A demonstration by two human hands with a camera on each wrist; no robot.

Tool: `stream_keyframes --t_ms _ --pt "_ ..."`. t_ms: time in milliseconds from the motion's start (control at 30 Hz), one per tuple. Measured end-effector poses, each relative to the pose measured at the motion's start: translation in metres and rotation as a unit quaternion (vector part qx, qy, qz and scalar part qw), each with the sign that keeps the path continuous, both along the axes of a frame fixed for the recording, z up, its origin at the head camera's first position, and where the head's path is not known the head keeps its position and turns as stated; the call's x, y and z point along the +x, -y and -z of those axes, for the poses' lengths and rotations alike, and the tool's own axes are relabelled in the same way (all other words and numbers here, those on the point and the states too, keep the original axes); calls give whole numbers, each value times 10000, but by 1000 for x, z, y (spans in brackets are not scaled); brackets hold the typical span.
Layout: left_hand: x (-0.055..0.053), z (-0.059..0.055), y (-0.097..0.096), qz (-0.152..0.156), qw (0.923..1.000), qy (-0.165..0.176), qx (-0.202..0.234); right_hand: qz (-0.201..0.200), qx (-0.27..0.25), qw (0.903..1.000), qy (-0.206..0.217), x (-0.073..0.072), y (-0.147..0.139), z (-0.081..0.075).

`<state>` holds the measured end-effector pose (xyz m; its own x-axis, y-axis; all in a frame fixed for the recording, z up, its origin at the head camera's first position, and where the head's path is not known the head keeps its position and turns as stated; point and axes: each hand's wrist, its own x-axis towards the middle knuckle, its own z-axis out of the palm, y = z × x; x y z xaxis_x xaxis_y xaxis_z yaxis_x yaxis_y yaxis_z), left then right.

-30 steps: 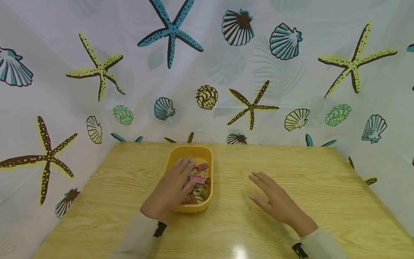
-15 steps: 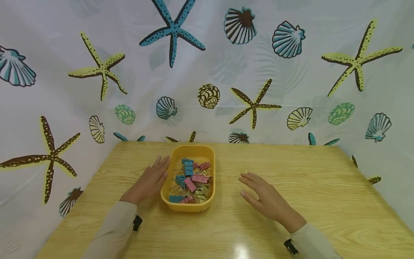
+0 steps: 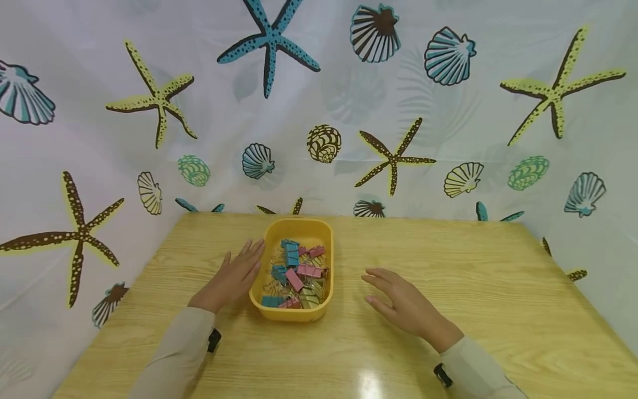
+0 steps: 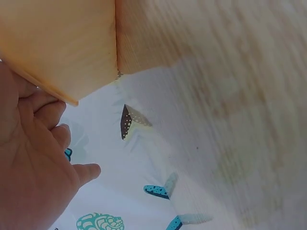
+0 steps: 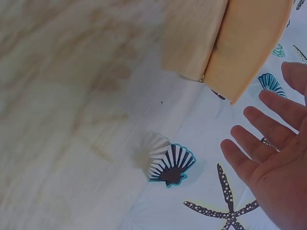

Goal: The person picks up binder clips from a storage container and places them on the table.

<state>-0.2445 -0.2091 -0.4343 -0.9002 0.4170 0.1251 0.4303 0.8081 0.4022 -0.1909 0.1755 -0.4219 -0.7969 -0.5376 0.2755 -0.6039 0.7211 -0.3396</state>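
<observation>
Presently, the yellow tray (image 3: 291,315) of binder clips (image 3: 294,280) sits below centre frame; left hand (image 3: 229,282), fingers extended, touches its left rim; right hand (image 3: 406,305), fingers loose, holding nothing, lower right; one-sided pushing could skid it.

Plstc bin (image 3: 291,315), glossy wd tbl (image 3: 468,255).

Broad tabletop (image 3: 448,249) of light wood grain, with a yellow bin (image 3: 291,315) left of centre
</observation>
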Motion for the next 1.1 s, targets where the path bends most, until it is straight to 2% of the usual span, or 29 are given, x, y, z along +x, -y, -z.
stream_keyframes --t_ms 233,500,633,800,900,1100 --pt "1 -1 2 -59 9995 210 240 -331 170 9991 -214 -5 16 -16" --pt "2 -5 2 -71 9990 329 301 -1095 324 9925 -435 -21 57 -57" --pt "1 -4 -1 -42 9989 391 261 -1467 524 9860 -598 -28 80 -71" --pt "0 -2 -2 -89 9987 425 256 -1954 999 9725 -779 -34 113 -78" --pt "0 -2 -1 -102 9982 493 324 -2066 1278 9684 -557 -35 130 -76" --pt "-2 -2 0 -39 9980 501 373 -2074 1808 9611 248 -35 156 -64"
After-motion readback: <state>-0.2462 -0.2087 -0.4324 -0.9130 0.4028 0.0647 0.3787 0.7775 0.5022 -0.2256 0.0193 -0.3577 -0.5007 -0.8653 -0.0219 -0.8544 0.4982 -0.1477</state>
